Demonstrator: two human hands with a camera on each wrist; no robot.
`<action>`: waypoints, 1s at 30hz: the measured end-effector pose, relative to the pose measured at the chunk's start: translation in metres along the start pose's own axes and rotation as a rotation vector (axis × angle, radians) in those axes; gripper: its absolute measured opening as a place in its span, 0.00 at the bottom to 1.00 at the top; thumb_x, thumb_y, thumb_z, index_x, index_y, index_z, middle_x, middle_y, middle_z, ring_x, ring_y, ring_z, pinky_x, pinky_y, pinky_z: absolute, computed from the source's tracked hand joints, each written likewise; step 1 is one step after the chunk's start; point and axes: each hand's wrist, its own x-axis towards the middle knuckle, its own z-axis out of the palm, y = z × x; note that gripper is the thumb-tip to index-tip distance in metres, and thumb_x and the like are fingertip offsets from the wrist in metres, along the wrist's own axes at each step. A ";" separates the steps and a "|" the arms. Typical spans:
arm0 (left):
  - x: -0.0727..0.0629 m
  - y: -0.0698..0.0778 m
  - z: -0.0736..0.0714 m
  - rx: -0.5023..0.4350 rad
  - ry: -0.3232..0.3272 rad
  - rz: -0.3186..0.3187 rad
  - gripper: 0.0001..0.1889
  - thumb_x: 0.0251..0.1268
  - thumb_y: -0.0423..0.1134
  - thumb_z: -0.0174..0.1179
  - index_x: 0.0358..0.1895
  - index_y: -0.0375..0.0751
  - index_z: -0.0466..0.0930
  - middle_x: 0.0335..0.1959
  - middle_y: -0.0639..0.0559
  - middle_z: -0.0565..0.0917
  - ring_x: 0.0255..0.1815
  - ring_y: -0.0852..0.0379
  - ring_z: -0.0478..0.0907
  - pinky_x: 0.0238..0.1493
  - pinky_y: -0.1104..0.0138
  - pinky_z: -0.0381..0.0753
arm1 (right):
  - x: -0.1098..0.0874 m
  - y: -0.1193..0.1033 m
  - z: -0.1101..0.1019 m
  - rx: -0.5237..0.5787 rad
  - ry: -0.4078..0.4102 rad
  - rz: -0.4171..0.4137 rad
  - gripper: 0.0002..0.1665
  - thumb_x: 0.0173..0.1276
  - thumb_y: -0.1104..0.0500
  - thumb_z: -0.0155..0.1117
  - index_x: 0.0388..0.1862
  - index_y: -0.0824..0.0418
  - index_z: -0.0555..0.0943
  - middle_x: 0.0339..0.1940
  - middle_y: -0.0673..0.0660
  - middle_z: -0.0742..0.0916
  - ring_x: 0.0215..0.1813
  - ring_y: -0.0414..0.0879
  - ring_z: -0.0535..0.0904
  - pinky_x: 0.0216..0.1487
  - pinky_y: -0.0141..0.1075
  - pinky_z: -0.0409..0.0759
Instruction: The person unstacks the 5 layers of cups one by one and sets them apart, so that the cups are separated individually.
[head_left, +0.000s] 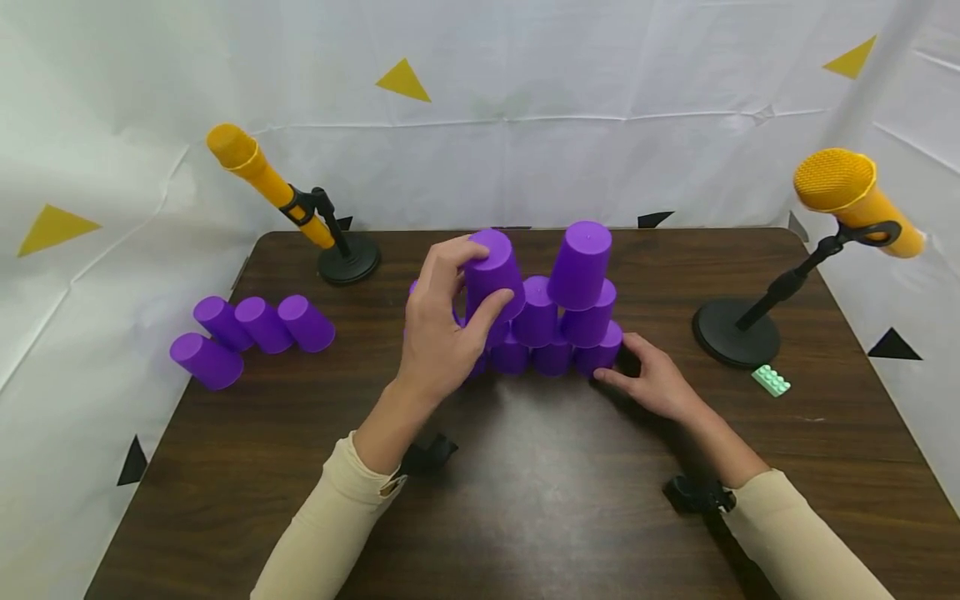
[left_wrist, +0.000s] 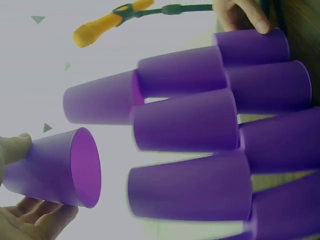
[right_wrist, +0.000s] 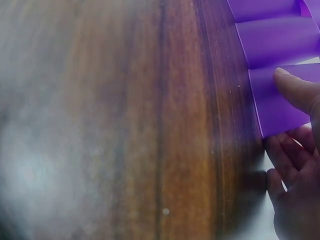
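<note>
My left hand [head_left: 438, 333] grips an upside-down purple cup [head_left: 492, 271], thumb on one side and fingers on the other. In the left wrist view, that held cup [left_wrist: 45, 167] is apart from the stacked cups, its open mouth showing. The stack has a bottom row and a middle row [head_left: 536, 312] of upside-down purple cups, with a single upper cup [head_left: 582, 265] on the right. My right hand [head_left: 656, 379] holds the rightmost bottom cup [head_left: 600, 348], its thumb and fingers on opposite sides. My left hand hides part of the stack's left end.
Several purple cups [head_left: 258, 325] stand at the table's left. A yellow microphone [head_left: 262, 179] on a black stand is at the back left; another yellow microphone [head_left: 847, 187] is at the right. A mint-green toy brick [head_left: 771, 381] lies beside the right stand's base [head_left: 735, 333].
</note>
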 end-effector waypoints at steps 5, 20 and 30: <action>-0.005 0.025 -0.035 0.032 0.070 -0.001 0.22 0.56 0.21 0.66 0.54 0.26 0.70 0.55 0.33 0.73 0.54 0.47 0.76 0.52 0.55 0.80 | 0.002 0.000 0.000 0.004 -0.005 0.007 0.36 0.63 0.51 0.73 0.65 0.64 0.72 0.60 0.64 0.80 0.65 0.61 0.72 0.65 0.58 0.65; -0.093 -0.055 -0.169 0.519 0.358 -0.378 0.24 0.55 0.31 0.71 0.57 0.38 0.77 0.55 0.48 0.79 0.55 0.57 0.75 0.49 0.71 0.78 | 0.001 -0.002 -0.002 -0.002 -0.014 0.016 0.37 0.63 0.49 0.72 0.65 0.64 0.72 0.60 0.65 0.79 0.65 0.62 0.71 0.65 0.59 0.64; -0.133 -0.095 -0.210 0.753 0.321 -0.586 0.22 0.57 0.34 0.71 0.54 0.38 0.77 0.47 0.40 0.77 0.46 0.52 0.74 0.43 0.73 0.75 | 0.000 -0.001 -0.001 -0.007 -0.013 0.016 0.37 0.63 0.49 0.72 0.65 0.64 0.72 0.61 0.65 0.79 0.66 0.61 0.71 0.66 0.59 0.64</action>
